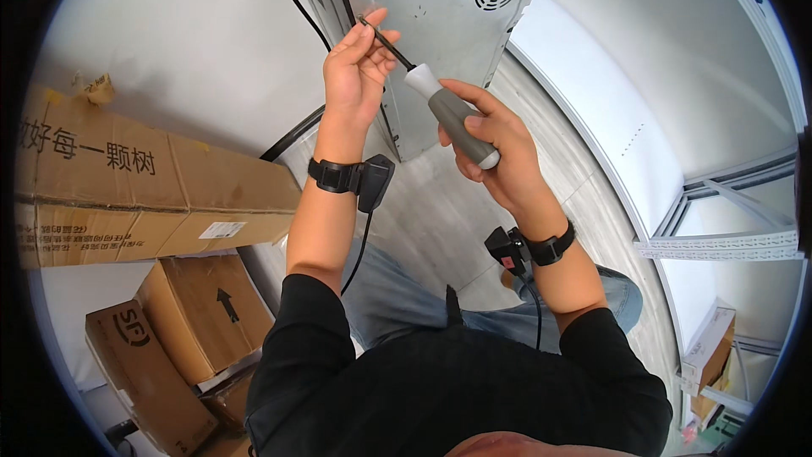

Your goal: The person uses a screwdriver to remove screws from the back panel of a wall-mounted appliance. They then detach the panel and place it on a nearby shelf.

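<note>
A screwdriver with a grey and white plastic handle and a thin dark metal shaft (pixel 440 106) is held up in front of the person, slanting from lower right to upper left. The right hand (pixel 495 156) wraps the handle, its grip pressed closed around the grey part with the thumb along the top. The left hand (pixel 355 72) pinches the far end of the shaft between thumb and fingertips (pixel 378 27), so its grip is closed on the tip. The tip sits right at the front vertical edge of a grey sheet-metal cabinet with a round vent grille (pixel 448 0); whether it touches the metal cannot be told. A black cable (pixel 296 0) runs down just left of that edge. Both wrists carry black straps with small black units (pixel 372 179).

To the left, brown cardboard boxes (pixel 127 195) are stacked near the left forearm, narrowing the room on that side. To the right, a white panel (pixel 609 118) lies on the pale floor (pixel 440 211), with open floor between it and the cabinet.
</note>
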Demonstrator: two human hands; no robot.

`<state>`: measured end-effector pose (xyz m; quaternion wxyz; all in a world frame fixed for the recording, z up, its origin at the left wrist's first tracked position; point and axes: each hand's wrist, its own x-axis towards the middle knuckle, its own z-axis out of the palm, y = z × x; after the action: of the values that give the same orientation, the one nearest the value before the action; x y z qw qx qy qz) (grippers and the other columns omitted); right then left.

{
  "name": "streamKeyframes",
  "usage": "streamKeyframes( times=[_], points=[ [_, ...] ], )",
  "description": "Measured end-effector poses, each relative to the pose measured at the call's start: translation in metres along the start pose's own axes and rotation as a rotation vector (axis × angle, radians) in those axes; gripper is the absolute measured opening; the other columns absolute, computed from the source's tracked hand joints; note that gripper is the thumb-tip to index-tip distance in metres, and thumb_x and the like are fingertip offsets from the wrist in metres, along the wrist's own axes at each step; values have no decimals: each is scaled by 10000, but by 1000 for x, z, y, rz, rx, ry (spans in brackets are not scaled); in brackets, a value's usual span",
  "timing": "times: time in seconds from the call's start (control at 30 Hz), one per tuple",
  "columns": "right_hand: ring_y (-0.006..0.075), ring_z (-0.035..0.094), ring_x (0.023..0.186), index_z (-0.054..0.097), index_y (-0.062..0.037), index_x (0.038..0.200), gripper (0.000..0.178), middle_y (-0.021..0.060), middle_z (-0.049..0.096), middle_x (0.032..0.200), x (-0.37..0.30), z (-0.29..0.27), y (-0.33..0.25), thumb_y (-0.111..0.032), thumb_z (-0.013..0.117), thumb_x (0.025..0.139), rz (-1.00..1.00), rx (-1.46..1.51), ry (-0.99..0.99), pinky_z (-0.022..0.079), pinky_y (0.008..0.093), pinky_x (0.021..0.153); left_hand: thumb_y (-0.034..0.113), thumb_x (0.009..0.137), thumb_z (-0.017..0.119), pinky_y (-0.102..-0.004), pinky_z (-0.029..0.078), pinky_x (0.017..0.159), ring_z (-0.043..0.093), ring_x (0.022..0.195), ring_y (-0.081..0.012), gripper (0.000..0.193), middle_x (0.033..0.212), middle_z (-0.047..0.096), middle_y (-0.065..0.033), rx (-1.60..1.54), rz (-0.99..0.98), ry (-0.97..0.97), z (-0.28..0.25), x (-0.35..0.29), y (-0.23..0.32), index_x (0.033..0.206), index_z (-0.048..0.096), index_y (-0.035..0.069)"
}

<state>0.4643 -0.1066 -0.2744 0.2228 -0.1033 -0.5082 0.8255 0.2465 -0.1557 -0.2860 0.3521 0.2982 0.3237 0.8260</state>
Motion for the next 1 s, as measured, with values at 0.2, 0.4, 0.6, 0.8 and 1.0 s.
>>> streamKeyframes(
  times=[0.2,0.4,0.6,0.8,1.0],
  points=[
    [84,409,448,423,17,1342,522,120,580,832,1,0,5,-193,468,866,-3,63,9,342,222,440,154,970,473,-260,460,642,574,709,-127,344,904,662,-120,16,-9,-12,1,1,1,1246,510,-48],
    [96,473,479,431,16,1335,501,116,582,836,0,3,3,-179,463,874,-3,119,-7,364,224,435,187,977,463,-228,454,648,565,739,-105,338,918,658,-80,53,-20,11,5,0,1,1244,536,-7],
    [171,588,649,483,-78,1318,527,110,556,983,0,6,1,-10,588,805,-11,-302,69,458,295,543,236,973,495,-229,452,642,565,744,-105,342,900,643,-57,107,-40,47,8,-5,4,1221,555,9],
    [238,525,1023,451,-74,1296,606,117,502,1079,2,9,32,-13,671,734,-282,-815,255,464,368,802,211,929,609,-222,451,601,564,694,-110,310,859,622,-39,205,-53,123,17,-8,2,1177,579,28],
    [174,572,712,441,-84,1317,557,101,529,1042,0,7,33,-9,625,796,-111,-322,132,401,218,512,156,927,604,-230,474,619,604,717,-137,279,858,623,-55,234,-96,146,15,-6,11,1161,578,5]
  ],
)
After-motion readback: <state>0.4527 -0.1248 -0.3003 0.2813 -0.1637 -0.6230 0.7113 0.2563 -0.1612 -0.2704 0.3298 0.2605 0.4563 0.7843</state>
